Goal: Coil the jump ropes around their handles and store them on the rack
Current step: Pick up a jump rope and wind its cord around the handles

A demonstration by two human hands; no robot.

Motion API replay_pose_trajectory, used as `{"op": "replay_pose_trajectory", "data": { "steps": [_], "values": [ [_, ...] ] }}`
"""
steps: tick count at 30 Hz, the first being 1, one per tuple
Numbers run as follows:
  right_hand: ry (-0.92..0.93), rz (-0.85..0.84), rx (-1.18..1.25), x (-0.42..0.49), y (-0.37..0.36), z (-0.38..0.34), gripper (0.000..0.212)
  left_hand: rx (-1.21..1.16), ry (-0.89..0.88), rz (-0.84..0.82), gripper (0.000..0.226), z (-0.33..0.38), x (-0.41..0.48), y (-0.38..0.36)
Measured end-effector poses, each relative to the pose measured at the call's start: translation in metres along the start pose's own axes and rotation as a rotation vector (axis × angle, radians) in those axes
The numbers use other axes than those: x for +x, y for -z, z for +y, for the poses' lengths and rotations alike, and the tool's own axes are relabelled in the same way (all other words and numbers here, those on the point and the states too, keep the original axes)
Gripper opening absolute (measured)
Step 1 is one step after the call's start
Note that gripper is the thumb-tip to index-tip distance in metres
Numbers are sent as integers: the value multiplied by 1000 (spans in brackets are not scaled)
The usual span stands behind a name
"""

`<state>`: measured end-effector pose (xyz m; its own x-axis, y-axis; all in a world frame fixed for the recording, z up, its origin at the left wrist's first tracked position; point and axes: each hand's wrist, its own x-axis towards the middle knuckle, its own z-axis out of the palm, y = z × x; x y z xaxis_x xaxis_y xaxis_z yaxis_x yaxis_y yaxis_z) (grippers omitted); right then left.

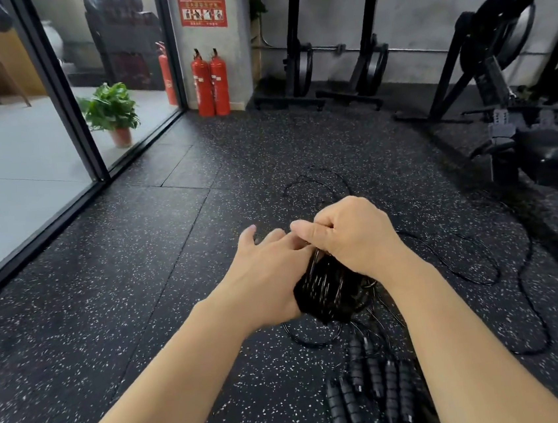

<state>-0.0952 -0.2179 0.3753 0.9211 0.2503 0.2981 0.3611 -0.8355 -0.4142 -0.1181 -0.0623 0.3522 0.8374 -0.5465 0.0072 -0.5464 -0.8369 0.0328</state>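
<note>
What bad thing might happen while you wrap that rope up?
The wrapped bundle is fat and blurred, held between the left hand and right hand; a loose grip might let the turns spring apart. The loose rope trails in loops across the floor, so it may snag or knot. The spare handles lie right beneath, where the free rope could probably tangle.
</note>
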Motion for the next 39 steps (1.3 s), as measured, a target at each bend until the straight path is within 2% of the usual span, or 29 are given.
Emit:
{"op": "replay_pose_trajectory", "data": {
  "steps": [4, 7, 11, 14, 18, 20, 23, 27, 29, 31, 34, 36, 39],
  "values": [
    [-60, -127, 271, 2, 0, 14, 62, -95, -70, 119, 39, 0, -3, -3],
    [-182, -215, 510, -1, 5, 16, 57, -103, -109, 128, 39, 2, -2, -5],
    [-253, -307, 562, -2, 8, 22, 53, -126, -152, 150, 26, 4, -4, -6],
    [-309, -286, 539, -2, 6, 29, 57, -160, -154, 175, 21, 3, -7, -5],
    [-338, -222, 628, 0, 0, 32, 56, -261, -103, 168, 36, 4, -8, 2],
    [-350, -218, 675, 1, -4, 32, 55, -411, -70, 168, 44, 6, -8, 3],
    [-395, -246, 820, 2, -11, 27, 42, -674, -42, 185, 70, 4, -11, 0],
    [-400, -297, 1072, -2, -17, 24, 35, -637, 9, 260, 78, 2, -11, -4],
    [-379, -278, 928, -1, -22, 24, 33, -660, 66, 338, 71, 0, -10, -5],
    [-459, -247, 690, -2, -28, 26, 31, -713, 185, 389, 67, -4, -8, -6],
    [-549, -259, 579, -5, -32, 27, 41, -824, 402, 467, 58, -17, -6, -5],
    [-500, -248, 496, -7, -31, 28, 45, -874, 521, 457, 52, -27, -7, -3],
    [-375, -244, 340, -5, -30, 20, 50, -906, 605, 439, 46, -38, -9, 0]
  ]
}}
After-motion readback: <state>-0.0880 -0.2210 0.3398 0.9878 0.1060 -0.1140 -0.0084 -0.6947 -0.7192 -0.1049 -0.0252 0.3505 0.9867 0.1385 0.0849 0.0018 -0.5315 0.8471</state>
